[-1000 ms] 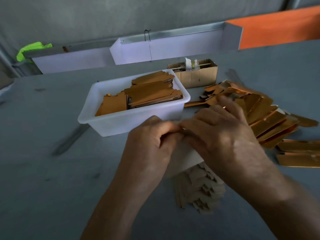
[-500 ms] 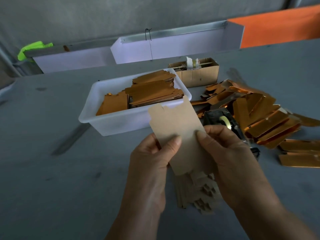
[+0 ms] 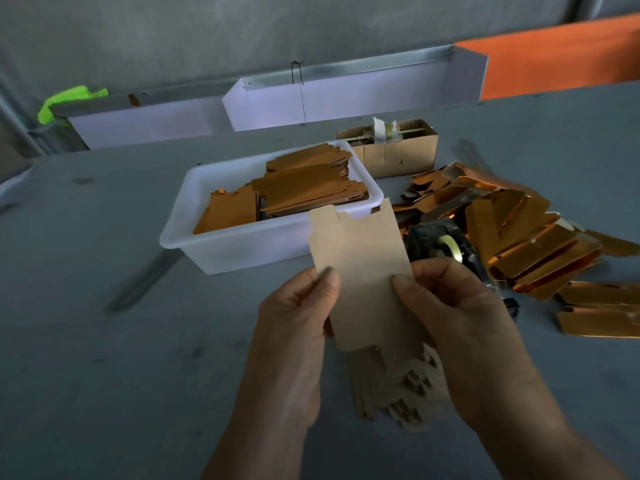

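Both hands hold one flat brown card (image 3: 363, 265) upright above the grey table (image 3: 104, 358), in the middle of the view and just this side of the white tub (image 3: 194, 237). The left hand (image 3: 294, 320) pinches the card's left edge, with its thumb pressed on the near face. The right hand (image 3: 460, 320) pinches the right edge the same way. The other fingers of both hands curl behind the card and are hidden by it. The card's notched top edge overlaps the tub's near right corner in the view, and whether the two touch cannot be told. Below the card and between the wrists, a fanned stack of brown cards (image 3: 391, 389) lies on the table, its top end covered by the held card and the right hand. The tub holds stacks of gold pieces (image 3: 304, 188), some flat and some leaning. Just right of the card a black tape dispenser (image 3: 446, 244) sits partly hidden behind the right hand's knuckles. Beyond the dispenser a loose heap of shiny gold pieces (image 3: 533, 237) spreads toward the right edge of the table. Behind the tub stands a small open cardboard box (image 3: 398, 157) with a stick laid across its top. At the back are two long white trays (image 3: 346, 102), a green cloth (image 3: 65, 98) at the left and an orange panel (image 3: 561, 57) at the right.
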{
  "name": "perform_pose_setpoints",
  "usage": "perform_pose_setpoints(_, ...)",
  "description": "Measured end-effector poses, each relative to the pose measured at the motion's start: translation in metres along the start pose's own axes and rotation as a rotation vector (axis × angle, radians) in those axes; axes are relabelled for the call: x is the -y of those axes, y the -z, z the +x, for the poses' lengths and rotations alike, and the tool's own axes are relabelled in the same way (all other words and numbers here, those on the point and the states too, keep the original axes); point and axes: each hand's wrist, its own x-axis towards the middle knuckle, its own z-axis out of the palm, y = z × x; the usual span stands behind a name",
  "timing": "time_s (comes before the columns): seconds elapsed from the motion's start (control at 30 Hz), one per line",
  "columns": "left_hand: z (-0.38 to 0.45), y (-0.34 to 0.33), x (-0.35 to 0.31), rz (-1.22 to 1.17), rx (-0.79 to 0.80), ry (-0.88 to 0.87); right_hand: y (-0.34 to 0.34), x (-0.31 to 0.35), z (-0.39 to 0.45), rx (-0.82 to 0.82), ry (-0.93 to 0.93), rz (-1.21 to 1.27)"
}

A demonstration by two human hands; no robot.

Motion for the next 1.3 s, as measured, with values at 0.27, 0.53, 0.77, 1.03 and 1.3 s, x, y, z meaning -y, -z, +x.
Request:
perform_pose_setpoints(0.27,-0.002,0.006,0.004,-0.095,0.028,-0.016,0.004,0.001,0.001,0.081,-0.201,0.369)
perform_pose_setpoints(0.53,-0.002,0.003,0.010,-0.029,-0.189,-0.042,-0.002,0.004,-0.017,-0.158,-0.088,0.161)
perform_pose_setpoints(0.77,0.014,0.028,-0.024,0.422,0.082,-0.314,0.017,0.043,-0.003,0.074,0.407,-0.743)
perform_pose_setpoints(1.03,-0.003,0.010,0.002,-0.201,0.125,0.041,0.007,0.025,-0.001,0.162,-0.071,0.058)
perform_pose_setpoints(1.3,-0.006,-0.003,0.011,-0.038,-0.060,-0.050,-0.001,0.002,-0.008,-0.172,0.373,-0.620)
